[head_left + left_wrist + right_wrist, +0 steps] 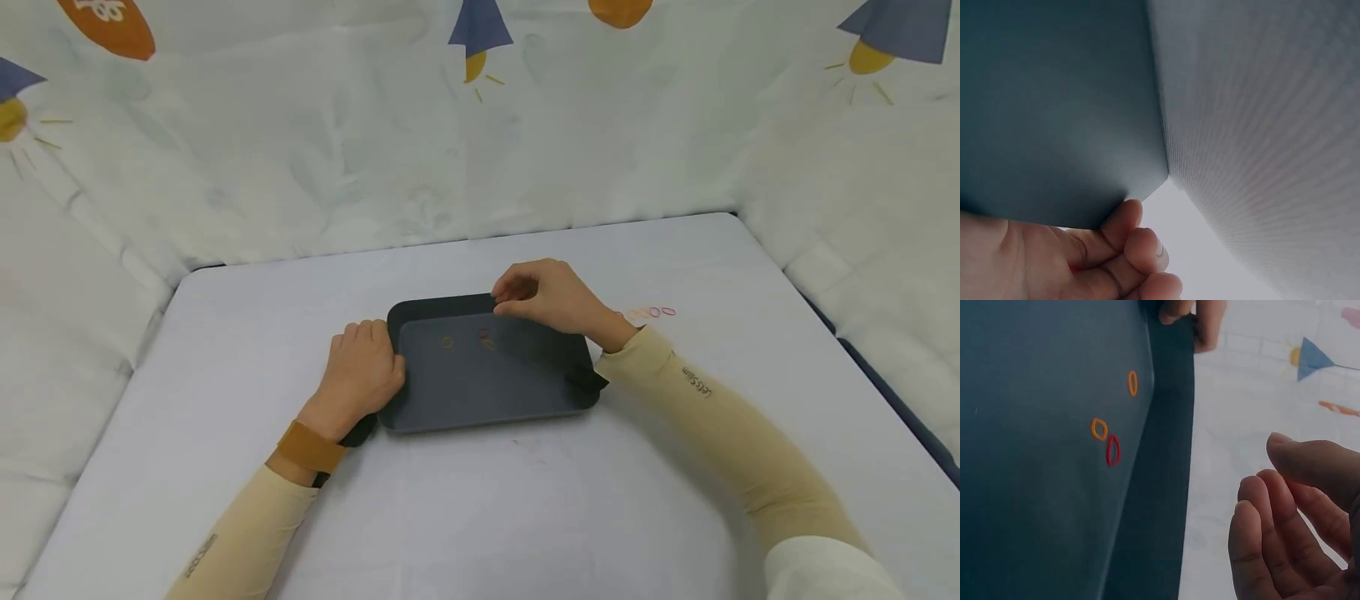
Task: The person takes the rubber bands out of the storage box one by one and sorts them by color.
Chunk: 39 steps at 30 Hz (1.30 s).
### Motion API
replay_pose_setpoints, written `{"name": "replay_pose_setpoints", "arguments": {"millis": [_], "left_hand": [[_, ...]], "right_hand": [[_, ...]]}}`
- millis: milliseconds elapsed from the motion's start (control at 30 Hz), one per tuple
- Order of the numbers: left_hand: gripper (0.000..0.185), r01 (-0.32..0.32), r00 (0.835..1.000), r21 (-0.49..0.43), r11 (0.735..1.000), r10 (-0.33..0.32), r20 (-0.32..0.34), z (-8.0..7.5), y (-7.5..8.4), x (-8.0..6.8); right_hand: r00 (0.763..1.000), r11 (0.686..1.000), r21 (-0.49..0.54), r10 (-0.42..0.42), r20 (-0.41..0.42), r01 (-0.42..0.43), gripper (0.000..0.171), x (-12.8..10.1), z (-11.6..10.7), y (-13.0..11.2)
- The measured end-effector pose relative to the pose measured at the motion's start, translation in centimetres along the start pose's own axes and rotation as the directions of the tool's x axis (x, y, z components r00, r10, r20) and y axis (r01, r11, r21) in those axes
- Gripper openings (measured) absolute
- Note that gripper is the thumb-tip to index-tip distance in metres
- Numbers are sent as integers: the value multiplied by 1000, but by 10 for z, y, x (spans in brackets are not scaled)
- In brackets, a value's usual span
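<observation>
My left hand (364, 372) grips the left wall of a dark grey rectangular tray (495, 383), its fingers curled over the rim. In the left wrist view those fingers (1124, 215) bend round the tray's edge. Above the tray's far right part hovers my right hand (551, 296), thumb and fingers loosely curved, with a gap and nothing between them in the right wrist view. Three small rubber bands lie on the tray floor: a red band (1113, 450), an orange band (1099, 429) beside it, and another orange band (1132, 383) nearer the left hand.
More small bands (655, 312) lie in a row on the white table (487, 508), right of the tray and partly behind my right wrist. A pale curtain (337, 150) with printed shapes closes off the far side. A black item (587, 379) shows at the tray's right wall.
</observation>
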<state>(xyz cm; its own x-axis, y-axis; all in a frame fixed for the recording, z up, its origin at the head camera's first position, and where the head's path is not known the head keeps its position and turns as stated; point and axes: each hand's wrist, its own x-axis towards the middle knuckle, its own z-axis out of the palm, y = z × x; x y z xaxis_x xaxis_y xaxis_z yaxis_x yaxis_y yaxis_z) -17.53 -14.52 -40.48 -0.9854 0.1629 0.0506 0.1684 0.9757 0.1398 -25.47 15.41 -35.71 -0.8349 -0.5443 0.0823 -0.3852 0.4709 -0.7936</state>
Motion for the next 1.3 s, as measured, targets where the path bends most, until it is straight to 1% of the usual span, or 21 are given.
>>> {"name": "replay_pose_setpoints", "arguments": {"millis": [167,300,467,667,767,933,1200,1300], "left_hand": [[22,1,1000,6,1000,-1,2,1,0,1],[24,7,1000,5,1000,-7,9,2,0,1],[25,9,1000,6,1000,-9,13,2,1,2],[24,8,1000,3,1000,-8,0,2,1,2],[23,6,1000,2,1000,-6,-7,2,1,2],[23,3,1000,3,1000,-3,-8,2,1,2],[22,4,1000,7,1000,-4,-3,2,1,2],[22,5,1000,5,1000,-5,0,1,1,2]], "right_hand": [[999,1000,5,-19,47,19,20,7,14,2],[994,1000,-9,-15,105,16,23,12,24,7],[982,1000,-13,10,191,-8,26,14,30,14],[966,998,-63,24,256,-8,28,16,34,20],[961,995,-97,32,275,-6,28,17,34,22],[959,989,-147,42,282,0,26,18,36,24],[955,986,-164,17,298,33,22,20,37,24],[953,987,-160,18,303,32,21,20,38,24]]}}
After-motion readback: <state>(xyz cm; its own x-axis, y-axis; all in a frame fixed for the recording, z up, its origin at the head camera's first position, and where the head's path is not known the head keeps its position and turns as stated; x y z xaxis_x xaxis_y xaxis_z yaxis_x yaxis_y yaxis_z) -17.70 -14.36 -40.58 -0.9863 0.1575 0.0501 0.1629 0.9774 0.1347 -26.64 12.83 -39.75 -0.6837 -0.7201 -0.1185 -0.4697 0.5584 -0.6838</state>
